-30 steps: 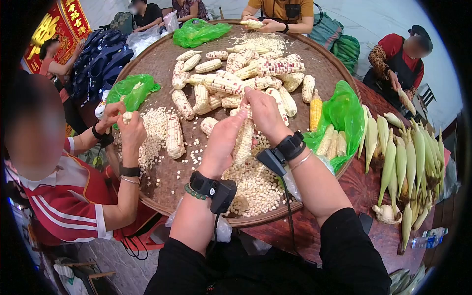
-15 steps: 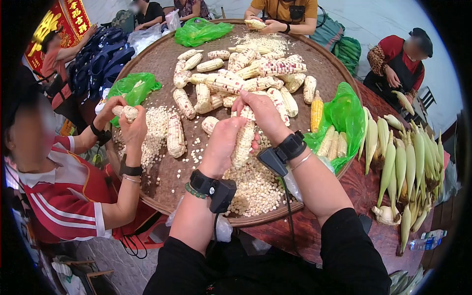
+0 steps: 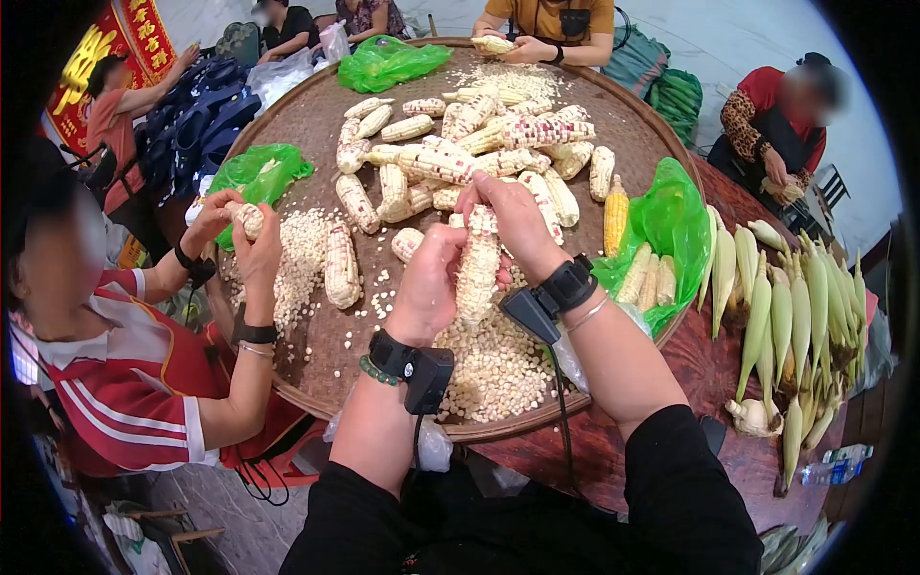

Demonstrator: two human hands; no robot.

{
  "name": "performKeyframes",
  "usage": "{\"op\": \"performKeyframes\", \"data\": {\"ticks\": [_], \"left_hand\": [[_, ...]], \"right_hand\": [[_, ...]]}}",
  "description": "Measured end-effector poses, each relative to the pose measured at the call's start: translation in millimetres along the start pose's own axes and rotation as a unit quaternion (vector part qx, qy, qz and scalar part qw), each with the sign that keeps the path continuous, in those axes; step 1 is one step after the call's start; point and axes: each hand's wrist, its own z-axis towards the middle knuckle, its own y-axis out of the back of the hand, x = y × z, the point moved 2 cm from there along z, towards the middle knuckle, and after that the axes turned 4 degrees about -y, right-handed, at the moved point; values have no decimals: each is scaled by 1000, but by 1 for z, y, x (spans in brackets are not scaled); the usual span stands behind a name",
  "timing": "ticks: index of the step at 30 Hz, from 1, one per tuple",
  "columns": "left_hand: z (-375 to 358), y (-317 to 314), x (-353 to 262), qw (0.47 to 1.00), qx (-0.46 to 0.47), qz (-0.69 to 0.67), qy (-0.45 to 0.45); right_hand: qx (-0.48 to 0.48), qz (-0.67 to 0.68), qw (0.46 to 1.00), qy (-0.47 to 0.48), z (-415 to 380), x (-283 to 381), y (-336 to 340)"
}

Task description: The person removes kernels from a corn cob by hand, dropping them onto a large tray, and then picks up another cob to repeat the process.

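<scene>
Between my two hands is a corn cob (image 3: 476,273), held upright, with much of its surface stripped of kernels and some reddish ones left near the top. My left hand (image 3: 428,287) grips its left side, and my right hand (image 3: 516,225) has its fingers closed at the upper right. Under the cob lies a heap of loose pale kernels (image 3: 494,369) on the round woven tray (image 3: 331,369). Beyond my hands is a pile of white-and-purple corn cobs (image 3: 431,163). One yellow cob (image 3: 616,222) lies to the right.
Green plastic bags (image 3: 676,225) sit on the tray's rim, the right one with stripped cobs (image 3: 647,280). Corn in husks (image 3: 781,316) and bottles (image 3: 837,470) stand right. A co-worker at left (image 3: 144,374) holds a cob (image 3: 247,220); others are at the far side and right.
My left hand has opened slightly around the cob, which now shows more of its side. The co-worker at right has lowered the corn and bent forward.
</scene>
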Motion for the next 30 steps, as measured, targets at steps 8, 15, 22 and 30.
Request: {"op": "performKeyframes", "data": {"ticks": [8, 15, 22, 30], "left_hand": [[0, 0, -1, 988, -39, 142, -46], [1, 5, 2, 986, -46, 136, -86], [-3, 5, 1, 981, -72, 168, -66], [-1, 7, 2, 988, -115, 103, -31]], "right_hand": [[-46, -49, 997, 49, 4, -6, 6], [-43, -58, 994, 88, 6, -6, 6], [-41, -112, 986, 114, 4, -10, 0], [-44, -139, 975, 166, 1, -2, 1]]}}
